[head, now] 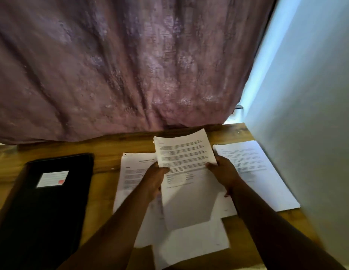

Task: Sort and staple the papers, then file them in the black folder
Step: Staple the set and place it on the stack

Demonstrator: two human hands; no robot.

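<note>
A thin stack of printed papers (186, 164) is held up above the wooden table (103, 152), tilted back toward the camera, with its top edge reaching nearly to the table's far side. The left hand (155, 177) grips the stack's left edge, fingers curled closed on the sheets with the thumb on the printed face; the right hand (225, 173) grips the right edge the same way, thumb on top and the other fingers behind the paper. The lifted pages carry dense text in the upper half and what looks like a small table lower down (the print is too blurred to read). Under and around the held stack more loose sheets (191, 244) lie overlapping on the table, some fanning out toward the near edge. One printed page (131, 172) lies flat to the left of the hands, partly covered by the left forearm. A separate pile of pages (255, 172) lies to the right, close to the pale wall (310, 114). The black folder (47, 203) lies shut at the table's left, well apart from the papers, with a white label (52, 178) bearing a red mark on its cover. A mauve curtain (121, 65) hangs behind the table.
</note>
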